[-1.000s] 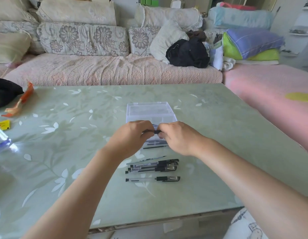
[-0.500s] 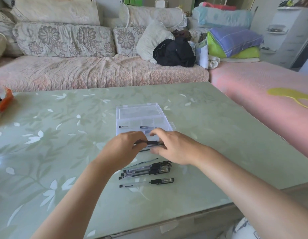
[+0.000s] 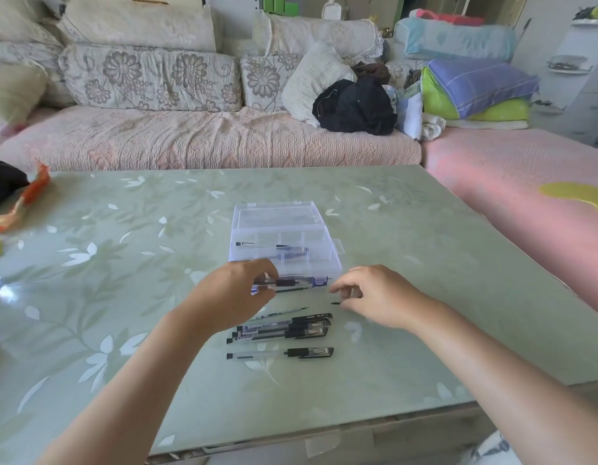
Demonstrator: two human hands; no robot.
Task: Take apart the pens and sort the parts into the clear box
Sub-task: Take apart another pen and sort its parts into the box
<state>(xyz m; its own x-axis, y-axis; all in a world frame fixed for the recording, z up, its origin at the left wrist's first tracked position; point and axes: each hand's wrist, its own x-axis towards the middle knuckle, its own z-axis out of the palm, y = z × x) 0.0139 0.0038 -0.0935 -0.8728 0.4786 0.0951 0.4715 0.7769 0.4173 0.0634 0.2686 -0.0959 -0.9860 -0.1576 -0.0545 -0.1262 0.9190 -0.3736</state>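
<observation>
One pen barrel [image 3: 292, 282] is gripped by the left fingers [image 3: 269, 270]; the right fingers [image 3: 344, 286], just beside, pinch a small black piece [image 3: 335, 302].

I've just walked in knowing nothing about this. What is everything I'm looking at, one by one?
table: one, pale green with white leaves, foreground.
clear box: one, lid open, mid-table; at least one pen part inside.
whole pens: about four, clear with black caps, nearer the person than the box; three bunched, one apart.
refill: one, thin, dark, beyond the bunch.
orange wrapper: one, table's far left.
sofa: one, pink cover, floral cushions, behind the table.
black garment: one, on the sofa.
folded bedding: one stack, purple and green, right of the garment.
pen barrel: one, clear and black, in the left hand.
pen tip: one, small, black, in the right hand.
left hand: grips the pen barrel.
right hand: pinches the pen tip.
</observation>
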